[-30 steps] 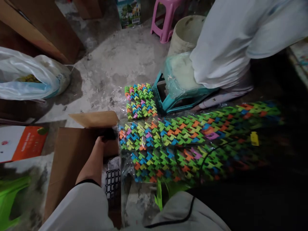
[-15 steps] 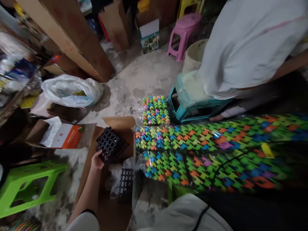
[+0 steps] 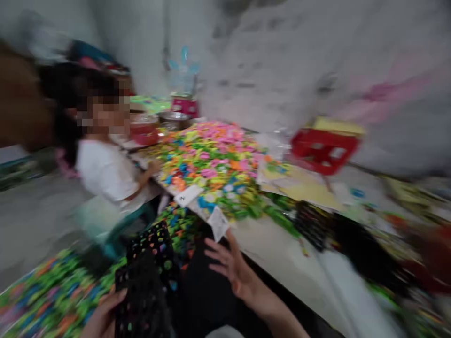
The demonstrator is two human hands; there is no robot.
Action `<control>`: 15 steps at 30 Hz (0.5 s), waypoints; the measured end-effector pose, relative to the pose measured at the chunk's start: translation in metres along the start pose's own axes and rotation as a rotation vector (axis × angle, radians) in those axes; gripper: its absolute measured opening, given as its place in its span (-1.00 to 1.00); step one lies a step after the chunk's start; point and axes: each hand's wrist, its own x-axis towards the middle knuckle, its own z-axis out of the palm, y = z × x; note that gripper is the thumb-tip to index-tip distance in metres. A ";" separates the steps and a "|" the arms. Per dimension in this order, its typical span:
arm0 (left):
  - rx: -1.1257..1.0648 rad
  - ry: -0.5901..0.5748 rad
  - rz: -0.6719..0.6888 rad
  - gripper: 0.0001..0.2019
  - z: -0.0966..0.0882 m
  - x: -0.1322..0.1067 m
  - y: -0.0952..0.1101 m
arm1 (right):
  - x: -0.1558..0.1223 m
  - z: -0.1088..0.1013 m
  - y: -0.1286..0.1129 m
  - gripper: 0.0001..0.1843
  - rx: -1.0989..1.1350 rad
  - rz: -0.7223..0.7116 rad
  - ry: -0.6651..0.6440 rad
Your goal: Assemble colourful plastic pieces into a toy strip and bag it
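My left hand [image 3: 104, 313], at the bottom of the view, is closed on black plastic grids [image 3: 143, 293] full of holes. They seem to be more than one, held together, and motion blur hides their exact count. My right hand [image 3: 237, 277] holds nothing, its fingers spread in front of the table edge. Beyond it a large heap of small coloured plastic pieces [image 3: 207, 159] covers part of the white table [image 3: 262, 239]. A white paper tag [image 3: 218, 222] hangs at the table edge just past my right fingertips.
At the left a person in a white shirt [image 3: 105, 169] sits on a teal stool [image 3: 118, 234], one hand at the heap. Bagged coloured pieces [image 3: 52, 291] lie at lower left. A red basket [image 3: 324, 148] stands by the wall. More black grids [image 3: 312, 225] lie on the table's right.
My view has swung from the floor and cardboard box to the table. The black grids have come out of the box in my left hand. My right hand has come into view.
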 end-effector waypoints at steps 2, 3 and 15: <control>0.214 -0.137 -0.097 -0.49 0.085 0.013 -0.015 | -0.019 -0.012 -0.015 0.28 0.102 -0.010 0.119; 0.318 -0.190 -0.114 -0.45 0.124 0.015 -0.025 | -0.028 -0.020 -0.022 0.28 0.133 -0.022 0.209; 0.622 -0.743 -0.130 -0.40 0.370 0.001 -0.142 | -0.130 -0.131 -0.080 0.17 0.177 -0.131 1.103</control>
